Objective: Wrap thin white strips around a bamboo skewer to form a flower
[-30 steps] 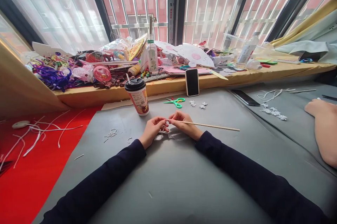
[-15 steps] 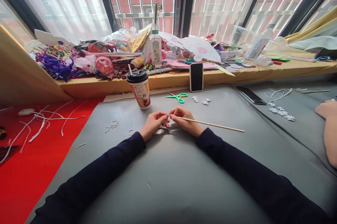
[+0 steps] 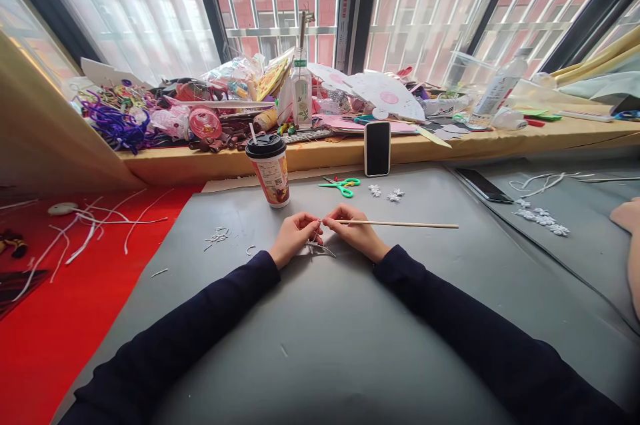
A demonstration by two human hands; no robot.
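Above the grey table my two hands meet fingertip to fingertip. My right hand [image 3: 354, 230] pinches a thin wooden stick [image 3: 415, 224], which points out to the right, almost level. The fingers of my left hand [image 3: 296, 236] are closed on thin white cord [image 3: 320, 248], whose loose ends hang below the fingertips. The stick's left tip is at the left fingertips, and the fingers hide just how it meets the cord. Beyond the hands lie green-handled scissors [image 3: 342, 186] and small white knotted flower pieces [image 3: 395, 195]. Short cord scraps [image 3: 218, 236] lie left of my left hand.
A lidded paper cup [image 3: 270, 175] with a straw stands behind my left hand. A phone [image 3: 377, 148] leans on the cluttered sill [image 3: 210, 162]. Another phone [image 3: 483, 185] and white flower pieces [image 3: 544, 218] lie at the right, near another person's arm [image 3: 627, 218]. White cords [image 3: 93, 218] lie on red cloth.
The wooden stick has swung from slanting down at its right end to nearly level. My hands stay together, and the whole view has shifted slightly.
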